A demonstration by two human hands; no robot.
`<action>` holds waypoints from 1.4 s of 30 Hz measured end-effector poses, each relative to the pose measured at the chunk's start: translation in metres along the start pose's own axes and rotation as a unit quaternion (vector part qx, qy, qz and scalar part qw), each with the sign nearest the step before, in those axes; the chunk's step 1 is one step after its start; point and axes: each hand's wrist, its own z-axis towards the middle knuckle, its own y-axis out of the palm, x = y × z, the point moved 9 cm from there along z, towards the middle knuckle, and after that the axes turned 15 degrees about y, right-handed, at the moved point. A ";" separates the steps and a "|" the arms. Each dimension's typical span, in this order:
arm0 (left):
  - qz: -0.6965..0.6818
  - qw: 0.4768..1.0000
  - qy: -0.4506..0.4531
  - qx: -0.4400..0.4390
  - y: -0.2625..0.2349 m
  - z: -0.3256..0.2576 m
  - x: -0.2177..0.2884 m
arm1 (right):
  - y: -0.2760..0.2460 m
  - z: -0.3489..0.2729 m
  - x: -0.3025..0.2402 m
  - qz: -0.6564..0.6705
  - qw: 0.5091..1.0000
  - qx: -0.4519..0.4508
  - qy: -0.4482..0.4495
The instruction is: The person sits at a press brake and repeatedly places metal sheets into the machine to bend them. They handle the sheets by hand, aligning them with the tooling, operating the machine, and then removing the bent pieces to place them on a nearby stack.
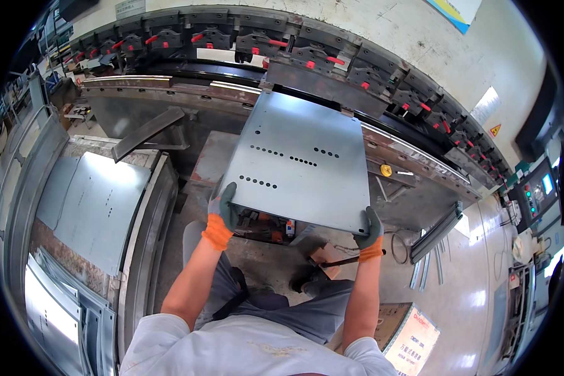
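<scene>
Two gloved hands, left hand (224, 210) and right hand (371, 229), fingers clamped on near corners of perforated sheet (301, 160); far edge fed under press brake (307, 59). Sheet looks flat; bend apparently not made.

Only 1 view is showing here: a wide fisheye camera on the person's head is looking steeply down and forward, taking in the person's own shoulders, forearms and knees rising from the lower edge. It is sitting close above the left hand (224, 210) and right hand (371, 229) gripping the near edge of the metal sheet (297, 160), and is facing the long press brake (307, 62), whose straight beam is bending into an arc across the top. The floor (476, 294) is curving away at the right rim.
</scene>
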 end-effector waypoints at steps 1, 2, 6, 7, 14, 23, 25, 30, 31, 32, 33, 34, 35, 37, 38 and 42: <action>0.001 1.000 0.003 0.002 0.002 0.000 0.000 | -0.003 0.003 0.009 0.039 0.998 -0.007 0.048; 0.000 1.000 0.004 0.003 0.004 0.001 -0.001 | -0.006 0.004 0.016 0.094 0.992 -0.014 0.088; -0.001 1.000 0.017 0.013 -0.001 -0.003 0.013 | 0.030 -0.007 -0.021 0.356 0.909 -0.048 0.210; -0.002 1.000 0.015 0.017 -0.002 -0.004 0.017 | 0.041 -0.012 -0.041 0.409 0.881 -0.048 0.233; -0.003 1.000 -0.013 0.008 0.013 -0.005 0.011 | 0.024 -0.012 -0.053 0.417 0.890 -0.024 0.184; 0.000 1.000 0.015 0.014 0.016 -0.005 0.019 | 0.027 -0.010 -0.063 0.407 0.899 -0.025 0.159; 0.010 1.000 0.013 0.003 0.034 -0.008 0.023 | 0.013 -0.008 -0.065 0.358 0.925 -0.013 0.123; 0.030 0.998 0.034 -0.043 0.052 -0.005 0.047 | 0.021 -0.014 -0.125 0.420 0.895 -0.075 0.131; 0.046 0.996 0.042 -0.063 0.060 -0.006 0.051 | 0.022 -0.019 -0.127 0.463 0.868 -0.100 0.151; 0.062 0.993 0.051 -0.081 0.067 -0.008 0.056 | 0.021 -0.025 -0.128 0.503 0.838 -0.126 0.170; 0.077 0.990 0.061 -0.100 0.080 -0.012 0.063 | 0.021 -0.031 -0.128 0.542 0.805 -0.153 0.188; 0.076 0.985 0.088 -0.129 0.100 -0.014 0.074 | 0.008 -0.034 -0.105 0.534 0.811 -0.070 0.231; 0.066 0.981 0.129 -0.132 0.119 -0.014 0.085 | 0.005 -0.041 -0.093 0.533 0.808 -0.069 0.243; 0.017 0.965 0.147 -0.217 0.163 -0.016 0.110 | 0.003 -0.056 -0.070 0.534 0.799 -0.071 0.267; 0.011 0.970 0.122 -0.208 0.168 -0.007 0.110 | 0.006 -0.064 -0.060 0.530 0.800 -0.083 0.269; -0.001 0.982 0.046 -0.181 0.188 0.030 0.116 | 0.019 -0.103 -0.005 0.497 0.810 -0.082 0.301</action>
